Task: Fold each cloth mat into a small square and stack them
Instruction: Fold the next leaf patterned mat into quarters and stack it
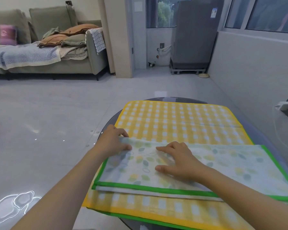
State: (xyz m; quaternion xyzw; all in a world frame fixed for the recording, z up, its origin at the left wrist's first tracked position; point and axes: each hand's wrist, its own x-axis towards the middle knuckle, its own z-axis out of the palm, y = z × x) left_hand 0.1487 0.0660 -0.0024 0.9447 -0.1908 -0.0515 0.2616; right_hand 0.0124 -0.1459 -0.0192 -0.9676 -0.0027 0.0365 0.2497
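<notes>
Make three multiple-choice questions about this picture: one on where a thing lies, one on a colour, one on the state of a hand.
1. Where does the leaf mat lie?
A. on the yellow mat
B. on the sofa
C. on the floor

2. What colour is the leaf mat's border?
A. red
B. green
C. black

3. How is the right hand?
A. in a fist
B. raised in the air
C. spread on the leaf mat

Answers:
1 A, yellow checks show beyond and before it.
2 B, a green edge runs along its near side.
3 C, its fingers lie on the cloth.
</notes>
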